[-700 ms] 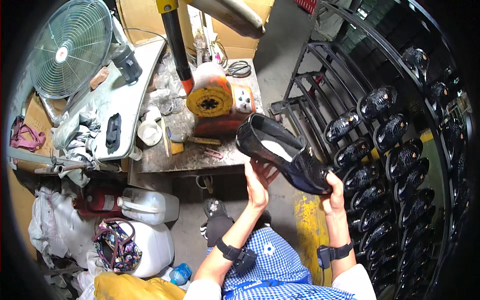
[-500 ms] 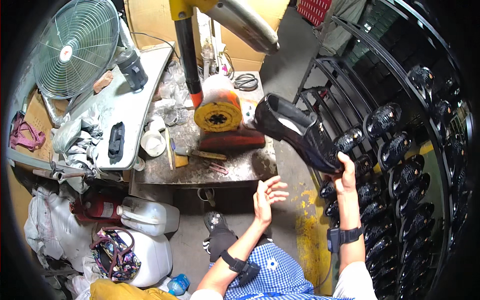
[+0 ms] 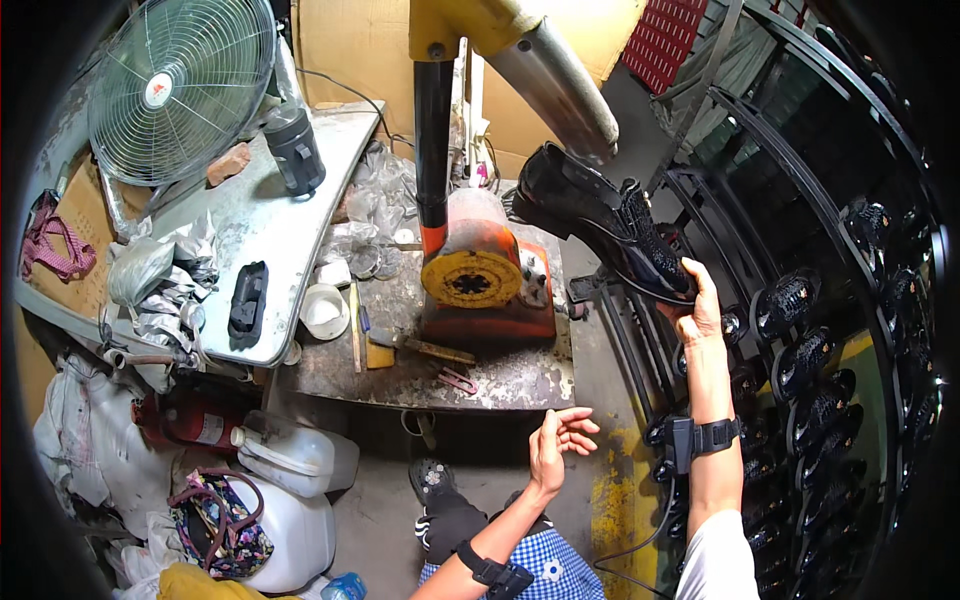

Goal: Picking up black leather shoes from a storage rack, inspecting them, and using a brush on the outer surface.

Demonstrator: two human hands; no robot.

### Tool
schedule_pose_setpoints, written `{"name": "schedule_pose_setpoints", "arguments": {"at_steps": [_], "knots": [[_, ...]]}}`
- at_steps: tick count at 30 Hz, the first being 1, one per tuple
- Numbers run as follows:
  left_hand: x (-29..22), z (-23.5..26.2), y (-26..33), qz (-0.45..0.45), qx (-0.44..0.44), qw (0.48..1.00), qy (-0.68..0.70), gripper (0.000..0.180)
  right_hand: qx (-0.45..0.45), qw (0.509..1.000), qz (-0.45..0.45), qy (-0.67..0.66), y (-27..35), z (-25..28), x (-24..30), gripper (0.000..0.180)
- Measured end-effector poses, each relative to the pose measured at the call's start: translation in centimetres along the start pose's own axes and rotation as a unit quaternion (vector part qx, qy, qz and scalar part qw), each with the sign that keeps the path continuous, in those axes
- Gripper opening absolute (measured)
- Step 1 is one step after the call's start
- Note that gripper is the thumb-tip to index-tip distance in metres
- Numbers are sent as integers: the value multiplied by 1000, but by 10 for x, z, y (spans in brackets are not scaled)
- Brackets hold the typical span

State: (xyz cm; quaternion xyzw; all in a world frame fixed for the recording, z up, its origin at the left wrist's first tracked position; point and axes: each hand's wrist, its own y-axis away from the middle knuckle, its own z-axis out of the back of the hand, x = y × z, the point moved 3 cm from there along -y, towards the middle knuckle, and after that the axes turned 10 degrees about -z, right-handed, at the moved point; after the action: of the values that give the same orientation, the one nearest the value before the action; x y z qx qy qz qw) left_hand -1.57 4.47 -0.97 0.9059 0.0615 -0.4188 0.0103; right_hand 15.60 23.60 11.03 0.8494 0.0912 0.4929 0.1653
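Observation:
A glossy black shoe [image 3: 612, 225] is held up by its toe in my right hand [image 3: 695, 300], its heel end pointing up and to the left. The thumb lies along the toe; the other fingers are partly hidden under the sole. My left hand [image 3: 558, 448] hovers below and left of the shoe, in front of the bench edge. It holds nothing and its fingers are loosely curled apart. Left of the shoe is a bench machine [image 3: 480, 275] with a round yellow face and a red base.
Racks of black shoes [image 3: 805, 365] fill the right side. On the stained bench [image 3: 500, 385] lie a brush-like tool [image 3: 435, 348], a pink clip [image 3: 458, 380] and a white cup [image 3: 325, 312]. A fan [image 3: 180, 90] stands on the left table. A metal pipe [image 3: 560, 90] hangs overhead.
The shoe in my right hand has turned, showing more of its side and laces. The view has shifted, so the bench and machine sit lower and farther right.

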Motion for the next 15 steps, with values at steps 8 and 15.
{"name": "schedule_pose_setpoints", "arguments": {"at_steps": [8,15], "knots": [[2,-2,-4,8,5,1000,18,58,27,999,15,-14,-2,-18,11,21],[7,-3,-10,2,11,1000,23,59,14,1000,-1,20,-3,-18,11,23]]}}
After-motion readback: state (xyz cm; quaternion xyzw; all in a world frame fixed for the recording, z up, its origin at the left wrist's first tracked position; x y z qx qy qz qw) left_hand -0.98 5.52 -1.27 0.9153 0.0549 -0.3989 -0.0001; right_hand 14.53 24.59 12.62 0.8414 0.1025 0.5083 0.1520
